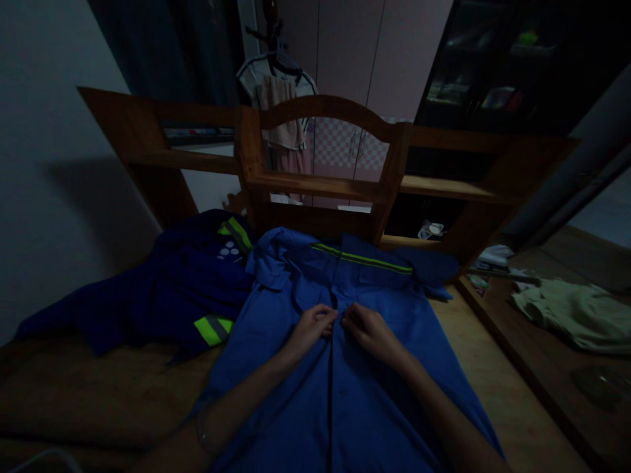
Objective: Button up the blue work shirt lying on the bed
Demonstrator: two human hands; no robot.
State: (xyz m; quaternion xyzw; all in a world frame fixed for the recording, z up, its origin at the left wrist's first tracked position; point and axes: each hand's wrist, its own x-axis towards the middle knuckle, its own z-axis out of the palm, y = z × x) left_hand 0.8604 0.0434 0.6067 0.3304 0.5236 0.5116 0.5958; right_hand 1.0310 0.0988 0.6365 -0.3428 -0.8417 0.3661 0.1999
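Observation:
A blue work jacket (pixel 394 387) lies front up in front of me, its collar end away from me. Yellow-green striping crosses its chest. On the left side of the front opening, my left hand (pixel 315 323) pinches the jacket's edge, thumb and fingers together. Across the opening my right hand (pixel 365 326) has its fingers curled closed on the other edge. The two hands are close but apart. Any button between the fingertips is too small and dark to make out.
A dark blue garment (pixel 148 289) with reflective bands lies crumpled to the left. Behind the jacket stands a wooden shelf frame (pixel 320 187). On the right are a wooden ledge (pixel 507 335) and a pale green folded cloth (pixel 576 312). Clothes (pixel 283 98) hang beyond the frame.

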